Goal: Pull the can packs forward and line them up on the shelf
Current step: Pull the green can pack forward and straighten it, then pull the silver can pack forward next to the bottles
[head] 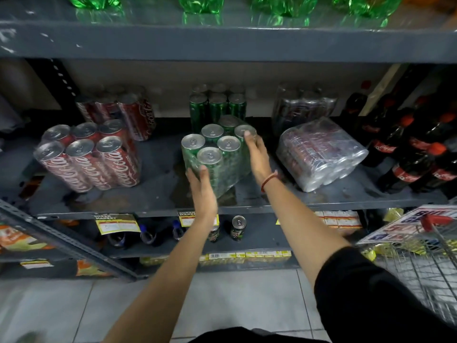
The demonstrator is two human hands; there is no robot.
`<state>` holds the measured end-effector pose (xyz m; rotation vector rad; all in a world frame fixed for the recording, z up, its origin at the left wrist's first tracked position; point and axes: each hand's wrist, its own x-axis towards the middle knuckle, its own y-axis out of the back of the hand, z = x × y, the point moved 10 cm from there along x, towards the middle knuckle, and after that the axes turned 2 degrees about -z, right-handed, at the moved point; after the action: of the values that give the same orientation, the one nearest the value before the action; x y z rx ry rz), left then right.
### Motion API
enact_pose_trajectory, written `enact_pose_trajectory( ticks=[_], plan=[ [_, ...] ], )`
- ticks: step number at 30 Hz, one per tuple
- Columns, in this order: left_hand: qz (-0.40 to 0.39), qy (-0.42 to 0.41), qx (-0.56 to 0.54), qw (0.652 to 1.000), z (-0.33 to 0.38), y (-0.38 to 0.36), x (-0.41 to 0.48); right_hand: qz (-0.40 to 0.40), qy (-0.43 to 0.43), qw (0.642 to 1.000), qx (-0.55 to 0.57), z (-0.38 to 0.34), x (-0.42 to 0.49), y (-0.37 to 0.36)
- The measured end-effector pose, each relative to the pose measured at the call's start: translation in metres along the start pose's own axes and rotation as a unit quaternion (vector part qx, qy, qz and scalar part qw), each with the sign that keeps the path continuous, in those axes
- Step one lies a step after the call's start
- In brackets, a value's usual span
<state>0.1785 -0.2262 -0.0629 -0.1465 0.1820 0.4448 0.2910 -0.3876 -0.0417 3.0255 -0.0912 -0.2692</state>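
From the head view, both hands clamp the green can pack — left hand on its near face, right hand on its right side. It sits mid-shelf, near the front edge, between the red can pack and a toppled clear-wrapped pack

- "Coca-Cola" in white script runs down the sides of the red cans in the front red can pack, on the left of the shelf.
- The same script shows, blurred, on the rear red can pack behind it.
- "Coca-Cola" stands on the red labels of the dark cola bottles at the right.
- "SUPER MARKET" heads the yellow price tag on the shelf edge; its smaller print is unreadable.
- The sign on the wire cart has large upside-down letters, too blurred to read.
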Motion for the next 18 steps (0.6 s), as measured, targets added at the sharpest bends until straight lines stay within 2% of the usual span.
enact_pose_trajectory(
  ticks=[4, 8, 10, 12, 13, 15, 16, 18],
  plan=[
    [-0.044, 0.087, -0.031, 0.995, -0.019, 0.012, 0.063, 0.104, 0.102, 0.989, -0.036, -0.009, -0.042, 0.006],
    [-0.076, 0.073, -0.029, 0.994, -0.008, 0.012, 0.084, 0.132, 0.070, 0.987, -0.059, -0.006, -0.053, 0.005],
    [-0.043, 0.070, -0.042, 0.996, 0.002, 0.015, 0.076, 0.105, 0.079, 0.990, -0.045, -0.009, -0.053, 0.010],
    [0.046, 0.043, -0.016, 0.998, 0.018, 0.022, 0.057, 0.085, 0.083, 0.992, -0.031, -0.015, -0.050, 0.026],
    [0.113, -0.006, 0.018, 0.993, 0.034, 0.025, 0.044, 0.090, 0.103, 0.990, -0.032, -0.024, -0.049, 0.041],
    [0.227, -0.174, 0.116, 0.951, 0.081, 0.019, 0.011, 0.137, 0.180, 0.972, -0.056, -0.054, -0.050, 0.083],
    [0.240, -0.256, 0.156, 0.923, 0.105, 0.003, -0.005, 0.168, 0.216, 0.958, -0.083, -0.069, -0.049, 0.108],
    [0.177, -0.367, 0.199, 0.891, 0.132, -0.049, -0.024, 0.222, 0.240, 0.930, -0.170, -0.091, -0.039, 0.158]
  ],
)
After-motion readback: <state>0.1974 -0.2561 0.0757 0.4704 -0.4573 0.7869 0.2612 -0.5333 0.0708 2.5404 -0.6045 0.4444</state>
